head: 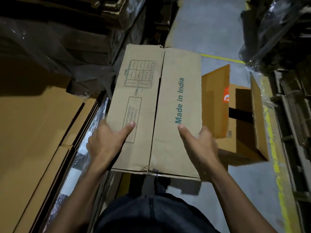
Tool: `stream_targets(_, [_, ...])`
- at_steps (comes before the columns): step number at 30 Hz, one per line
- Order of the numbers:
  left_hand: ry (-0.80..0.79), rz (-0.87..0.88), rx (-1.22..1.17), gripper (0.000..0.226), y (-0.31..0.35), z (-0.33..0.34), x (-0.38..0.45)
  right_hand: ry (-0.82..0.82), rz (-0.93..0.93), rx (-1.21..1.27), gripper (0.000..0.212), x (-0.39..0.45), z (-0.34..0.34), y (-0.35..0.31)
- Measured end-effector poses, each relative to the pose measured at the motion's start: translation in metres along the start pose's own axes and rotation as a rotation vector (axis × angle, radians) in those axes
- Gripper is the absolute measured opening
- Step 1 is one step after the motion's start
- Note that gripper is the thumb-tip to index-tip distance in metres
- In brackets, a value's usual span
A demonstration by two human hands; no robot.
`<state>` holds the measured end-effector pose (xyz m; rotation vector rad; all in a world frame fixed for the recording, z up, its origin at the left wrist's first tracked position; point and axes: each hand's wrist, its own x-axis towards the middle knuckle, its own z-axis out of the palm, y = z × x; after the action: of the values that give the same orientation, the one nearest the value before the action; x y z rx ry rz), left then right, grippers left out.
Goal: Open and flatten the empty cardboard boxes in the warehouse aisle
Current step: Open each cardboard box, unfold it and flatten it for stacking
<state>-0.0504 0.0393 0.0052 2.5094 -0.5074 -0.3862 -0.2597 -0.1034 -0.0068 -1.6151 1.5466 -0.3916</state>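
While your thumbs lie on top of the box, the fingers of both hands are hidden beneath its side edges, so you cannot see how they curl; your left hand grips the left edge and your right hand grips the right edge, well apart, with the box held level between them above the floor. Its two top flaps meet along a dark seam running away from you between your thumbs, so whatever is inside is not visible. "Made in India" reads clearly beyond your right thumb; the small print under your left thumb is too blurred to make out. Just past your right hand an open box sits on the floor with flaps standing up, partly hidden by the held box, its inside dark. Left of your left hand lie flat cardboard sheets, cut off by the frame.
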Motion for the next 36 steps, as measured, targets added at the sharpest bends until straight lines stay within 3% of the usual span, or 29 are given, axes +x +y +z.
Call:
stream_targets(13, [-0.056, 0.122, -0.055, 0.078, -0.115, -0.066, -0.111, 0.069, -0.005, -0.010, 0.073, -0.195, 0.017, 0.051])
stream_targets(17, [-0.084, 0.140, -0.063, 0.078, -0.137, -0.080, -0.142, 0.099, 0.000, -0.003, 0.060, -0.242, 0.017, 0.070])
stream_targets(20, [-0.082, 0.168, 0.004, 0.089, -0.154, -0.084, -0.166, 0.091, -0.006, 0.005, 0.056, -0.270, 0.015, 0.087])
stream_targets(28, [-0.054, 0.149, 0.009, 0.076, -0.187, -0.088, -0.261, 0.056, -0.003, 0.052, 0.067, -0.342, -0.003, 0.153])
stream_targets(33, [-0.101, 0.120, 0.075, 0.091, -0.214, -0.077, -0.338, 0.035, 0.077, 0.015, 0.079, -0.403, -0.028, 0.207])
stream_targets(36, [-0.166, 0.093, 0.109, 0.079, -0.227, -0.069, -0.380, 0.010, 0.161, -0.013, 0.086, -0.438, -0.040, 0.240])
